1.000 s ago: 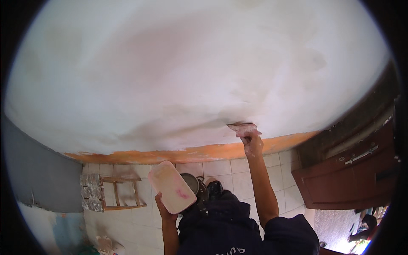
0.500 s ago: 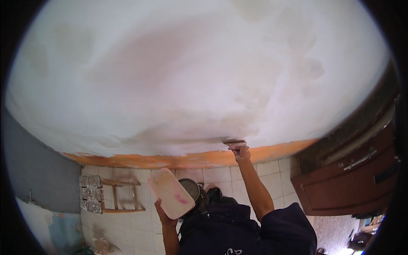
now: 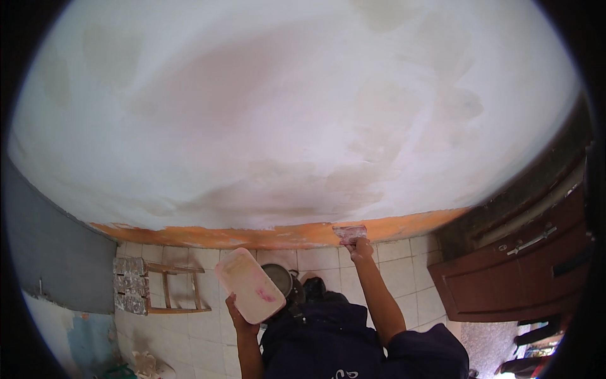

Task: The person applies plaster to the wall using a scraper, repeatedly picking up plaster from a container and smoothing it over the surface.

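My right hand (image 3: 359, 248) grips a putty knife (image 3: 349, 232) with a wide, smeared blade. The blade lies against or just in front of the orange strip (image 3: 252, 237) along the wall's bottom; whether it touches cannot be told. Above that strip the wall (image 3: 265, 126) is coated white, with greyish, damp-looking patches. At the lower middle, my left hand (image 3: 240, 316) grasps the edge of a pale pink rectangular plastic tray (image 3: 243, 281), tilted, with a magenta smear on it. The fingers beneath the tray are hidden.
A round metal pot (image 3: 278, 278) stands on the tiled floor (image 3: 398, 278) beside the tray. To the left is a paint-spattered wooden step stool (image 3: 131, 285) next to a grey panel (image 3: 57, 234). On the right stands a brown door (image 3: 505, 271) with a metal handle.
My right hand has lowered the putty knife from the edge of the white coat onto the orange strip, and more of its blade face shows. The tray stays nearly in place.
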The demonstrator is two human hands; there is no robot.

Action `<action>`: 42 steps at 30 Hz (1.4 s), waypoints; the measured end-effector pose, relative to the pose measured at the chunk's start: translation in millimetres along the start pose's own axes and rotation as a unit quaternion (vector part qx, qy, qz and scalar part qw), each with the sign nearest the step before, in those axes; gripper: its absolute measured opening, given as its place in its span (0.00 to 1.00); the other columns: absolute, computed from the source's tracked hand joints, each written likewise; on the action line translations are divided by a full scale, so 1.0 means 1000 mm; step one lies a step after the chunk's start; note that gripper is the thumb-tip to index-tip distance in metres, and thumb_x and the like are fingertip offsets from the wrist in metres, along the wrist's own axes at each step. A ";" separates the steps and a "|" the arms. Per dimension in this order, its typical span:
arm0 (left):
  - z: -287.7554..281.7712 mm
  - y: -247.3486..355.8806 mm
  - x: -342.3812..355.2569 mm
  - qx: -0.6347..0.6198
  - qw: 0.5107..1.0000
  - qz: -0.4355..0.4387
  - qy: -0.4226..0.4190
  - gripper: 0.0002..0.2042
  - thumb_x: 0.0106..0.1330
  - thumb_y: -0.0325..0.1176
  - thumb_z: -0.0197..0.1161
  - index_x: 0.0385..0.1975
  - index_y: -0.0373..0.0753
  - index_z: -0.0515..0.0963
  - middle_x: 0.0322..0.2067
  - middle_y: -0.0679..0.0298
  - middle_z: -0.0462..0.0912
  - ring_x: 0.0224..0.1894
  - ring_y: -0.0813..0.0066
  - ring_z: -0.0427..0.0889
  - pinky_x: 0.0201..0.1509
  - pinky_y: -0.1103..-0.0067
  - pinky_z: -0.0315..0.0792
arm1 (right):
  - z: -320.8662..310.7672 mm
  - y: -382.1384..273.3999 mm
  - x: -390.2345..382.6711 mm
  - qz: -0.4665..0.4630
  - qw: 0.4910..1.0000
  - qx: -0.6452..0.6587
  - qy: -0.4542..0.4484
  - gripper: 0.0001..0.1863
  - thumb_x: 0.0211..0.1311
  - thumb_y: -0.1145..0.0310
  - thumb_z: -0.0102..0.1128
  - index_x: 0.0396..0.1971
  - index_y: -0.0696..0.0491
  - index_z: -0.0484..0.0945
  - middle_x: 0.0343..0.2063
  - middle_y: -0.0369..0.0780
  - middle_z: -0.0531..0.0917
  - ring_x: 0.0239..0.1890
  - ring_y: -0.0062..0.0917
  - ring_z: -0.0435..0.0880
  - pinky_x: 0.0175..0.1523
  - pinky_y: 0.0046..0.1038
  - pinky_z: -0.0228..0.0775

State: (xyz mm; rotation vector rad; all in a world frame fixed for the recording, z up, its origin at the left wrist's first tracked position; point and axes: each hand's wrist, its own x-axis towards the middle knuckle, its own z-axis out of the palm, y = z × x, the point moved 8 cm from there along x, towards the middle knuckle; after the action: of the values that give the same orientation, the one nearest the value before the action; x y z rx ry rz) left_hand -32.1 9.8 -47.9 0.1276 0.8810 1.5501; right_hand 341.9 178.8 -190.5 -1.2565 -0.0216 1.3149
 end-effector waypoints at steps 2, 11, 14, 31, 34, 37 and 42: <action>0.000 0.001 0.001 -0.003 1.000 -0.006 -0.004 0.30 0.63 0.53 0.49 0.60 0.39 0.61 0.52 0.57 0.71 0.53 0.59 0.72 0.55 0.63 0.70 | 0.006 0.007 0.025 -0.017 0.998 -0.062 -0.005 0.11 0.53 0.80 0.44 0.34 0.72 0.70 0.31 0.54 0.79 0.35 0.44 0.83 0.43 0.37 0.83; 0.004 0.015 -0.003 0.008 0.999 0.032 -0.010 0.30 0.63 0.53 0.48 0.60 0.40 0.61 0.52 0.58 0.70 0.55 0.60 0.71 0.55 0.64 0.70 | 0.110 -0.113 -0.027 -0.123 0.977 0.087 -0.153 0.08 0.59 0.78 0.45 0.29 0.69 0.69 0.29 0.52 0.79 0.34 0.38 0.82 0.40 0.34 0.82; -0.004 0.012 -0.001 0.011 1.000 0.006 0.001 0.31 0.62 0.54 0.49 0.60 0.39 0.61 0.53 0.57 0.70 0.55 0.60 0.71 0.55 0.64 0.70 | 0.104 -0.131 -0.076 -0.151 0.969 0.075 -0.178 0.08 0.56 0.75 0.47 0.29 0.65 0.72 0.30 0.51 0.80 0.35 0.38 0.82 0.47 0.32 0.80; 0.006 0.019 -0.011 0.035 0.999 0.023 0.008 0.31 0.62 0.54 0.49 0.60 0.39 0.60 0.53 0.58 0.70 0.54 0.60 0.71 0.55 0.63 0.70 | 0.067 -0.038 0.014 -0.536 0.770 -0.223 -0.265 0.11 0.60 0.70 0.48 0.34 0.65 0.70 0.30 0.50 0.80 0.34 0.41 0.83 0.44 0.35 0.81; -0.004 0.010 -0.007 0.018 1.000 0.022 0.006 0.31 0.62 0.54 0.49 0.60 0.39 0.61 0.53 0.58 0.70 0.54 0.60 0.71 0.55 0.63 0.70 | 0.053 -0.032 0.015 -0.063 0.978 0.121 -0.158 0.09 0.54 0.78 0.49 0.35 0.64 0.70 0.32 0.47 0.80 0.35 0.39 0.83 0.44 0.38 0.81; -0.009 0.005 -0.006 0.020 1.000 0.002 0.003 0.31 0.62 0.54 0.49 0.60 0.39 0.61 0.53 0.58 0.70 0.54 0.60 0.71 0.54 0.63 0.70 | 0.047 -0.042 -0.005 -0.076 0.969 0.132 -0.195 0.12 0.48 0.81 0.48 0.36 0.65 0.70 0.34 0.47 0.79 0.36 0.39 0.83 0.44 0.40 0.82; -0.003 0.011 -0.009 0.030 0.999 0.013 0.004 0.31 0.62 0.54 0.50 0.60 0.39 0.60 0.53 0.58 0.70 0.54 0.60 0.71 0.55 0.64 0.69 | 0.000 -0.015 -0.029 -0.083 0.987 0.102 -0.097 0.12 0.50 0.79 0.45 0.35 0.66 0.71 0.36 0.49 0.79 0.38 0.41 0.83 0.47 0.40 0.80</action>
State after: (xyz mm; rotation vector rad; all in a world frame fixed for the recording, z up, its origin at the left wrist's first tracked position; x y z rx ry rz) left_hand -41.1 1.3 -39.7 0.1770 0.9363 1.5501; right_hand 342.3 162.1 -162.6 -0.9296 -0.1234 1.2571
